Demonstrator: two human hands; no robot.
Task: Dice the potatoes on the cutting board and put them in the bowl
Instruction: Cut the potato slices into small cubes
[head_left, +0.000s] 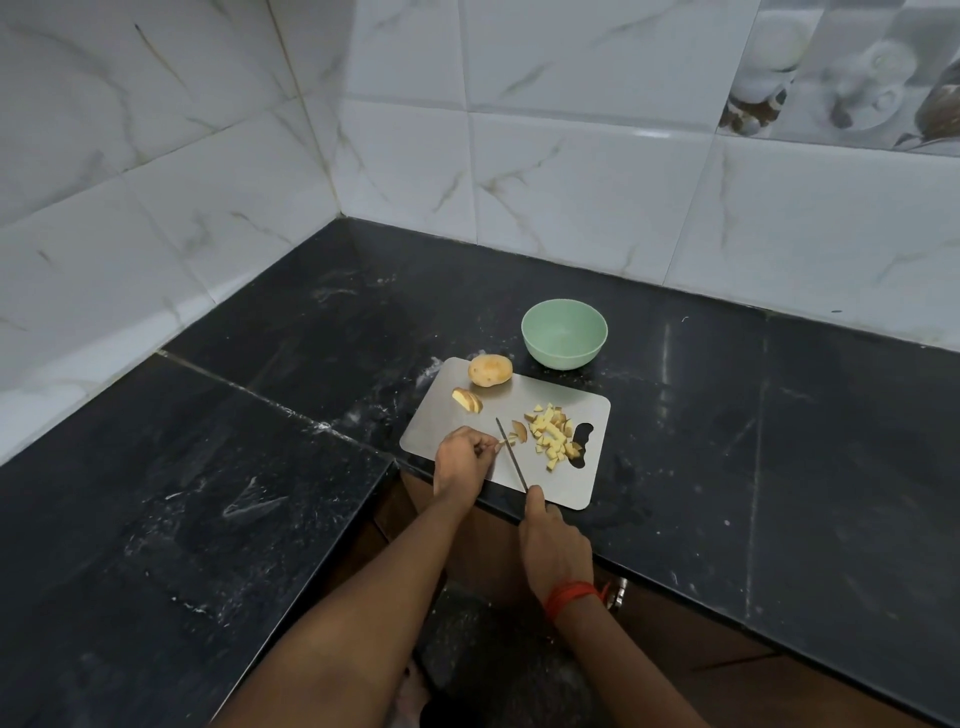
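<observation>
A steel cutting board lies on the black counter. A whole potato sits at its far edge, and a few potato slices lie just in front of it. A pile of diced potato is on the board's right side. My left hand pinches a small potato piece against the board. My right hand grips a knife, whose blade rests right beside that piece. The green bowl stands beyond the board with nothing in it.
The black stone counter runs along white tiled walls and turns a corner at the left. Its front edge passes just under the board's near corner. A wooden cabinet front shows below the counter.
</observation>
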